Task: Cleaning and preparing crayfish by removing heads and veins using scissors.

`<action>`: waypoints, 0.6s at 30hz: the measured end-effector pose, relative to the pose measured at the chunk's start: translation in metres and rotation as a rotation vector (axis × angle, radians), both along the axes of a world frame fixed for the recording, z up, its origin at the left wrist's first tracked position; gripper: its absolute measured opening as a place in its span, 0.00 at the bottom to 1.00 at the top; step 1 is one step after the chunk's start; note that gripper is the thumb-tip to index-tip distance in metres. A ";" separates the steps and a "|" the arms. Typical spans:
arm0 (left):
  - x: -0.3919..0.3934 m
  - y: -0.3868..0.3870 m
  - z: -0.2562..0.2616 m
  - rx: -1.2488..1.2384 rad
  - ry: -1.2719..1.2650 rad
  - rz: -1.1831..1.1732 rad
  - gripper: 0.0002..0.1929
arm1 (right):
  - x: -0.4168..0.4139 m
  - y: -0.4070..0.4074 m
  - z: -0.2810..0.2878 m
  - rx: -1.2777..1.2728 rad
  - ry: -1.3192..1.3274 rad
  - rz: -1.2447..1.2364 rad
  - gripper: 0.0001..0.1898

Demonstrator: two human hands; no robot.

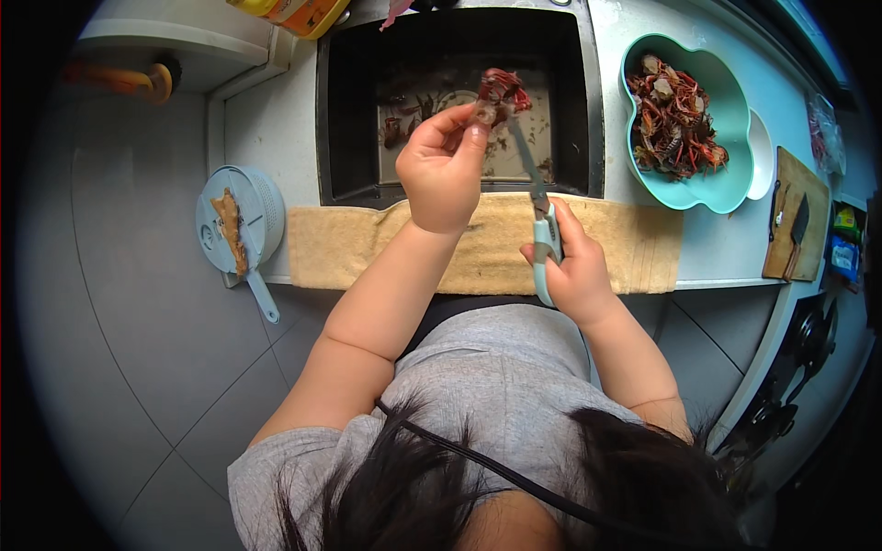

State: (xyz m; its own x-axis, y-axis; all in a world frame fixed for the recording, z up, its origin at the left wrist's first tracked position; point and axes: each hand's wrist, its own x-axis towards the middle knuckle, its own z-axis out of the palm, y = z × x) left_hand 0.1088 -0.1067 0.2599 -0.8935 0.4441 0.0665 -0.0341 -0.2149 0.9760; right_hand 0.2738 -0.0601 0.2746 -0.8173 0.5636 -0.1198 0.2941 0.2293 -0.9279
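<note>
Over the black sink (460, 196), my left hand (444, 162) pinches a reddish crayfish between thumb and fingers; the crayfish (501, 89) has its legs bunched upward. My right hand (579, 265) grips light-blue-handled kitchen scissors (544, 241), their blades pointing up to the crayfish's underside. Whether the blades touch it, I cannot tell. Murky water with dark crayfish pieces (393, 132) and bits of debris lies at the sink bottom. To the right of the sink, a turquoise lobed bowl (730, 82) holds a heap of crayfish (672, 127).
A yellow towel (386, 248) lies along the counter's front edge. At left, a piece of ginger (231, 227) rests on a pale-blue lidded basket (265, 200). A cutting board (813, 182) with a knife (799, 224) stands at right, near a stove. A yellow-orange bottle (303, 14) is behind.
</note>
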 end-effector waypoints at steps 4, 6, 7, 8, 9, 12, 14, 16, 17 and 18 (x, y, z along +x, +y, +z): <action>-0.008 0.001 -0.001 0.090 -0.246 -0.050 0.10 | 0.024 0.001 -0.013 -0.398 0.036 -0.151 0.32; -0.012 0.002 0.007 0.156 -0.398 -0.099 0.10 | 0.030 0.008 -0.017 -0.183 -0.012 -0.146 0.34; -0.014 0.002 0.010 0.223 -0.549 -0.150 0.11 | 0.030 0.011 -0.018 0.053 -0.052 -0.110 0.34; -0.016 0.000 0.009 0.222 -0.548 -0.149 0.11 | 0.032 0.014 -0.014 0.108 -0.191 -0.042 0.34; -0.019 -0.002 0.009 0.228 -0.654 -0.208 0.11 | 0.035 0.016 -0.017 0.111 -0.192 -0.042 0.34; -0.027 -0.005 0.005 0.251 -0.808 -0.291 0.12 | 0.043 0.020 -0.034 0.296 -0.607 0.264 0.34; -0.028 -0.005 0.004 0.267 -0.857 -0.313 0.12 | 0.045 0.014 -0.037 0.385 -0.741 0.358 0.34; -0.028 -0.005 0.004 0.293 -0.880 -0.327 0.12 | 0.040 0.010 -0.033 0.472 -0.872 0.452 0.34; -0.028 -0.004 0.006 0.292 -0.879 -0.328 0.12 | 0.037 0.010 -0.027 0.403 -0.948 0.479 0.32; -0.028 -0.003 0.008 0.232 -0.828 -0.326 0.12 | 0.032 0.012 -0.019 0.333 -1.026 0.505 0.31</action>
